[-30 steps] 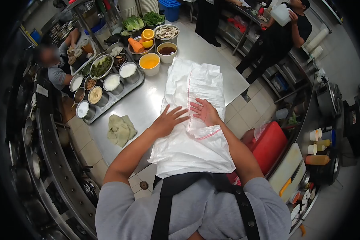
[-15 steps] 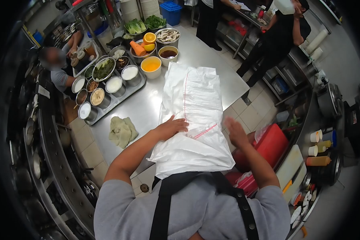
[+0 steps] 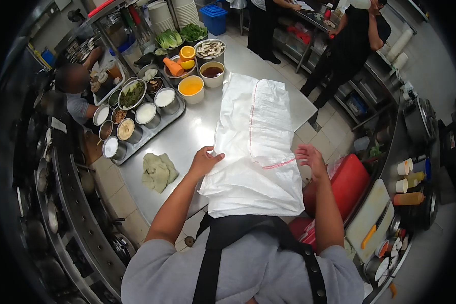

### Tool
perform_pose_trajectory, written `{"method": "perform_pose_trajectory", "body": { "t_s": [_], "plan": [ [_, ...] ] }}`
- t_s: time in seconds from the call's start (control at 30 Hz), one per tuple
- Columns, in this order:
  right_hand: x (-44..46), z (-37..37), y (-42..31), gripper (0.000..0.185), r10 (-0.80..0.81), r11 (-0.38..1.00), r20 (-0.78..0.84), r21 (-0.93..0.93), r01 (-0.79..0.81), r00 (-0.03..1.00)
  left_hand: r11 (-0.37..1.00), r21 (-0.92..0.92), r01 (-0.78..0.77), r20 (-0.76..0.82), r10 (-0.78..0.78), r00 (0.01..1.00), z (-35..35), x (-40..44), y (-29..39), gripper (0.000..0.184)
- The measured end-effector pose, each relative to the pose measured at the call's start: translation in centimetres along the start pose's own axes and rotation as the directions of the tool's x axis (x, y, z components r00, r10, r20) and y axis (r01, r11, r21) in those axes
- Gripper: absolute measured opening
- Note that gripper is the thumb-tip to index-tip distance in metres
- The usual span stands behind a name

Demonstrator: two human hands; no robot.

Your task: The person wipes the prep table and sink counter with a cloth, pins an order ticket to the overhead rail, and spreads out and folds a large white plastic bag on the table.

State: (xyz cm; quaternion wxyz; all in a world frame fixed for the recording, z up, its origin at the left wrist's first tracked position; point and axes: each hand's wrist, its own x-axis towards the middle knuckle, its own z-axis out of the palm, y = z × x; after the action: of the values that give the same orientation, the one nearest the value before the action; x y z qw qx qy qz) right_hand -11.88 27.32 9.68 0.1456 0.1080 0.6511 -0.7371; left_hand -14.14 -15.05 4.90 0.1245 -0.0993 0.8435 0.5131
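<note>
A white woven plastic sack (image 3: 268,116) with red stitching lies folded on the steel table, its near end hanging over the edge against my apron. My left hand (image 3: 204,162) is at the sack's left edge, thumb apart from the fingers and resting on the plastic. At the right edge, my right hand (image 3: 312,160) has its fingers spread, the tips close to the red seam; whether they touch it I cannot tell. A crumpled greenish cloth (image 3: 158,172) lies on the table left of my left hand.
A tray (image 3: 180,112) with several metal tubs stands at the left of the table (image 3: 187,131). Behind are bowls of orange liquid (image 3: 191,88) and dark liquid (image 3: 212,74). A knife (image 3: 372,233) lies on a cutting board (image 3: 365,215) at right. Other people work farther back.
My left hand has moved from the top of the sack to its left edge. My right hand has come up to the right edge, and the sack's near end looks flatter.
</note>
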Motion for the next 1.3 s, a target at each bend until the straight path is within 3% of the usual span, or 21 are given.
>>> {"method": "perform_pose_trajectory", "body": {
  "t_s": [0.1,0.2,0.23,0.33,0.37,0.47,0.5,0.6,0.63,0.73,0.8,0.87,0.9,0.93,1.0,1.03,1.07,1.17,1.23,1.27,1.3],
  "plan": [
    [-0.1,2.8,0.1,0.046,0.113,0.975,0.203,-0.213,-0.069,0.973,0.996,-0.066,-0.054,0.012,0.055,0.998,0.4,0.8,1.0,0.055],
    [-4.9,8.0,-3.3,0.052,-0.002,0.894,0.383,-0.414,0.174,0.924,0.959,-0.283,-0.011,0.025,0.019,1.0,1.0,1.7,2.9,0.047],
    [-6.7,9.7,-4.5,0.043,-0.078,0.821,0.345,-0.51,0.257,0.935,0.939,-0.342,0.023,0.03,-0.013,0.999,1.0,1.7,3.6,0.046],
    [-8.0,9.7,-4.2,0.032,0.04,0.696,0.281,-0.696,0.175,0.959,0.839,-0.522,0.152,0.092,-0.122,0.988,0.1,0.7,5.9,0.045],
    [-8.4,9.7,-3.8,0.025,-0.056,0.659,0.124,-0.741,0.13,0.991,0.81,-0.564,0.16,0.105,-0.122,0.987,-0.1,0.6,5.9,0.044],
    [-7.7,6.9,-1.1,0.024,-0.237,0.888,-0.25,-0.447,0.105,0.939,0.757,-0.63,0.173,0.147,-0.102,0.984,0.1,1.8,4.5,0.051],
    [-8.0,6.3,-1.2,0.034,-0.212,0.955,-0.234,-0.256,0.15,0.949,0.747,-0.64,0.177,0.146,-0.108,0.983,0.3,2.0,4.2,0.051],
    [-11.6,9.3,-2.8,0.054,-0.394,0.743,-0.089,-0.617,0.26,0.915,0.707,-0.653,0.272,0.197,-0.188,0.962,0.4,0.7,6.1,0.051],
    [-12.4,10.0,-2.7,0.053,-0.353,0.641,-0.065,-0.743,0.191,0.933,0.691,-0.65,0.317,0.227,-0.221,0.948,0.5,0.1,6.9,0.051],
    [-13.0,8.1,0.1,0.054,-0.038,0.529,-0.002,-0.848,0.019,0.999,0.705,-0.585,0.401,0.508,-0.067,0.859,1.6,2.6,3.9,0.057],
    [-11.8,5.0,2.7,0.05,-0.109,0.689,-0.186,-0.722,-0.06,0.977,0.674,-0.632,0.382,0.534,0.022,0.845,1.9,3.2,4.4,0.064],
    [-11.7,2.9,0.2,0.042,-0.202,0.786,-0.354,-0.615,-0.064,0.913,0.684,-0.666,0.298,0.481,0.088,0.872,1.7,3.1,6.8,0.069],
    [-11.9,2.4,-2.6,0.035,-0.147,0.909,-0.463,-0.412,-0.066,0.874,0.688,-0.695,0.209,0.438,0.175,0.882,1.8,3.4,8.4,0.072],
    [-10.4,-1.5,-2.8,0.025,-0.212,0.964,-0.526,-0.253,0.087,0.824,0.683,-0.721,0.121,0.393,0.259,0.882,2.1,3.6,10.1,0.075],
    [-10.4,-5.1,-8.7,0.03,-0.363,0.927,-0.657,-0.326,0.185,0.661,0.645,-0.764,0.016,0.328,0.368,0.87,2.6,3.4,13.4,0.081],
    [-9.2,-9.6,-9.8,0.038,-0.429,0.9,-0.75,-0.4,0.173,0.503,0.619,-0.785,-0.005,0.308,0.398,0.864,2.7,3.0,15.4,0.083],
    [-9.8,-10.3,-13.5,0.03,-0.521,0.85,-0.71,-0.387,0.356,0.473,0.593,-0.805,-0.024,0.288,0.425,0.858,2.8,2.5,16.9,0.086],
    [-13.5,-9.0,-24.5,0.017,-0.721,0.656,-0.592,-0.416,0.63,0.36,0.501,-0.865,0.025,0.307,0.489,0.816,1.4,-0.2,19.5,0.091],
    [-15.4,-10.6,-30.1,0.022,-0.799,0.562,-0.543,-0.527,0.637,0.256,0.495,-0.867,0.053,0.324,0.481,0.815,1.1,-1.4,18.1,0.092],
    [-16.4,-8.9,-32.4,0.026,-0.807,0.528,-0.542,-0.484,0.698,0.234,0.509,-0.86,0.02,0.295,0.467,0.834,1.3,-1.7,16.2,0.092],
    [-16.8,-11.0,-34.2,0.03,-0.87,0.445,-0.463,-0.59,0.674,0.168,0.523,-0.852,-0.014,0.265,0.454,0.851,1.9,-1.7,13.9,0.091]
  ]
}}
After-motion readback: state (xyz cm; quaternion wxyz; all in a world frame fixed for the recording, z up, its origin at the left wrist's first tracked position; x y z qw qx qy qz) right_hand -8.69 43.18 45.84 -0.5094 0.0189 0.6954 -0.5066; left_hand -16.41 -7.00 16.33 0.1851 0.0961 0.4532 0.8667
